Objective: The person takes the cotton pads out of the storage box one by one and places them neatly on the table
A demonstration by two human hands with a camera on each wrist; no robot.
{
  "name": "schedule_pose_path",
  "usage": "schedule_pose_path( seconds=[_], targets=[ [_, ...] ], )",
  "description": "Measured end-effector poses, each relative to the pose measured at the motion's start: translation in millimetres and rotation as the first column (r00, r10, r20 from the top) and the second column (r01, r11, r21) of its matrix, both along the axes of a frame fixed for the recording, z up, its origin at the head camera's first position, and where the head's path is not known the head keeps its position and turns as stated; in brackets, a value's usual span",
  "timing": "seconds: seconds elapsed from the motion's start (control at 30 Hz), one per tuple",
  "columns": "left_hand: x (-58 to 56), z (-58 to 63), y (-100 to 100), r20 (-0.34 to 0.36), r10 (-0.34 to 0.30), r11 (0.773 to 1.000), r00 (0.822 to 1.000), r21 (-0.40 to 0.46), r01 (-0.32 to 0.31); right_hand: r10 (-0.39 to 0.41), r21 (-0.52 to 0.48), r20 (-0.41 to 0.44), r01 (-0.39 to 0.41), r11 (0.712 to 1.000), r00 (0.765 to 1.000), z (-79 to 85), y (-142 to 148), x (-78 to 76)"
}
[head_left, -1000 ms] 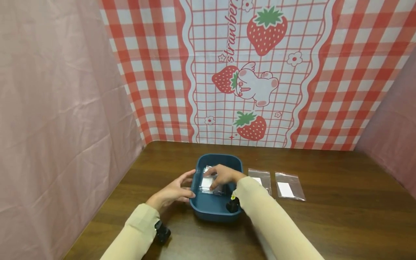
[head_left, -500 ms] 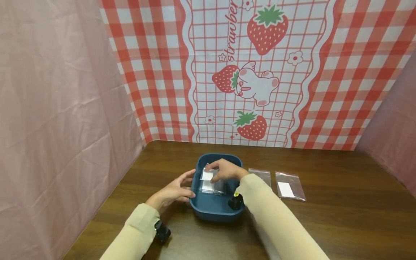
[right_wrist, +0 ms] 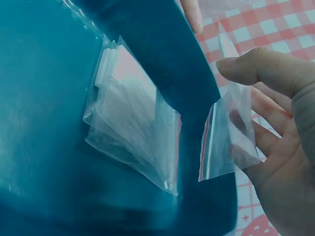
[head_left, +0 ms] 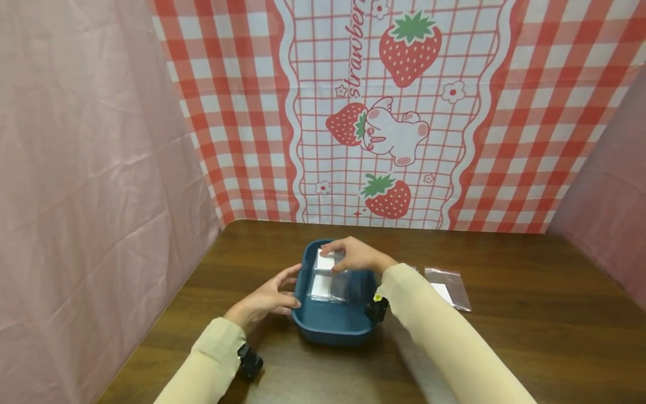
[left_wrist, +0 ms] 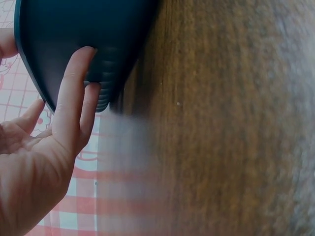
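Right hand point(head_left: 357, 256): pinch narrow, thumb on one side and fingers on the other, holding one clear zip bag.
Held bag point(right_wrist: 216, 140): over the far end of the blue bin; the right wrist view sets it against the rim, height above it unclear.
Held bag's contents: one white insert point(right_wrist: 238, 93), flat, use unknown.
Left hand point(head_left: 270, 294): fingers spread against the bin's outer left side, touching, not wrapped round it; likely a steadying touch.
Blue bin point(head_left: 335, 332): upright on the wooden tabletop point(head_left: 530, 314).
Bin's contents: bag pile point(right_wrist: 133, 105), lying overlapped; count not certain.
Table bag point(head_left: 456, 287): flat, right of the bin, partly behind the right sleeve point(head_left: 429, 325).
Step in hand, as judged: one bag being moved singly; into or out of the bin, not settled here.
Next move, as judged: calls for a firm pinch and clearance of the rim, the bin kept still.
Right wrist view only: red closure stripe point(right_wrist: 205, 142) on the held bag.
Left wrist view only: ridges point(left_wrist: 107, 91) on the bin's outside.
Head view only: table bag.
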State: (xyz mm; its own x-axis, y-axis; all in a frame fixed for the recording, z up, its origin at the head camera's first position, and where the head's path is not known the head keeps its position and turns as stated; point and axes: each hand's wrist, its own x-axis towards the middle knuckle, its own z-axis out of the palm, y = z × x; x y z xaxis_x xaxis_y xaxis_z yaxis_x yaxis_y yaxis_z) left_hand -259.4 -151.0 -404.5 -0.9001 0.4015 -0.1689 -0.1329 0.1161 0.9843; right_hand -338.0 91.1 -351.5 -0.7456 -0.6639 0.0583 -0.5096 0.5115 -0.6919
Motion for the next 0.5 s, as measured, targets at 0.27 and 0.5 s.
schedule_pose_path(
  seconds=[0.27,0.5],
  targets=[
    [0.3,-0.6,-1.4,-0.001,0.004,1.000,1.000,-0.005,-0.004,0.007,-0.022,-0.035,-0.008,1.000,0.999,9.4,12.5,2.5],
    [0.4,-1.7,-1.0,-0.007,0.004,1.000,1.000,0.000,-0.004,0.004,-0.053,-0.054,-0.007,0.999,0.999,11.9,31.4,6.8]
  ],
)
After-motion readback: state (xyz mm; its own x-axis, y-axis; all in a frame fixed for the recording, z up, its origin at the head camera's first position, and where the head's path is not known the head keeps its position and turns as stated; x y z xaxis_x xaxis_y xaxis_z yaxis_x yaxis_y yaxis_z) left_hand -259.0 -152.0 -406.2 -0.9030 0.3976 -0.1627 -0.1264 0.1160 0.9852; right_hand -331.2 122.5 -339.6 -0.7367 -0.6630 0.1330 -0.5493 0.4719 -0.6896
